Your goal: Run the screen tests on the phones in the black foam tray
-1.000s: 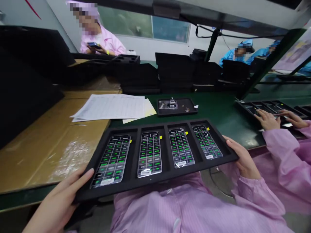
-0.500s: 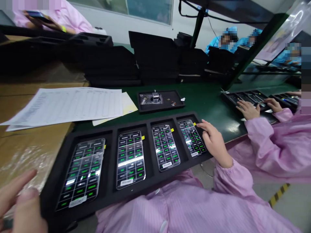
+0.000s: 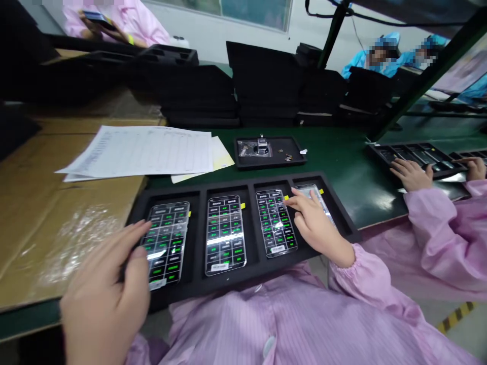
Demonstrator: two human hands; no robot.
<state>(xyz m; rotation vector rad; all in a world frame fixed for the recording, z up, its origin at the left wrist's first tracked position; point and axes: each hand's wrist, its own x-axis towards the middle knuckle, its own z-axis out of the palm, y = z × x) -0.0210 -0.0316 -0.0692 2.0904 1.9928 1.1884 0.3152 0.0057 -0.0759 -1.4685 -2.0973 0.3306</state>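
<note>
A black foam tray [image 3: 249,238] holds several smartphones in separate slots, most of their screens showing a dark grid with green labels. My left hand [image 3: 110,289] reaches over the tray's left end, fingers stretched out and thumb apart, covering the left edge of the leftmost phone [image 3: 171,238]. Beside it lies the second phone [image 3: 224,253]. My right hand [image 3: 315,223] is open, its fingertips at the upper right edge of the third phone [image 3: 276,228], near a yellow tab. Behind that hand the rightmost phone [image 3: 304,189] is partly hidden and its screen looks pale.
Behind the phones sits a small black tray [image 3: 272,163] with a plastic bag and tiny parts. Printed sheets [image 3: 152,152] lie at left on a cardboard surface [image 3: 76,203]. Black trays [image 3: 262,86] are stacked at the back. A co-worker's hand [image 3: 413,175] rests by another tray at right.
My right hand has moved left from the rightmost phone to the third one. My left hand has come in over the leftmost phone. The rightmost screen has turned from dark grid to pale.
</note>
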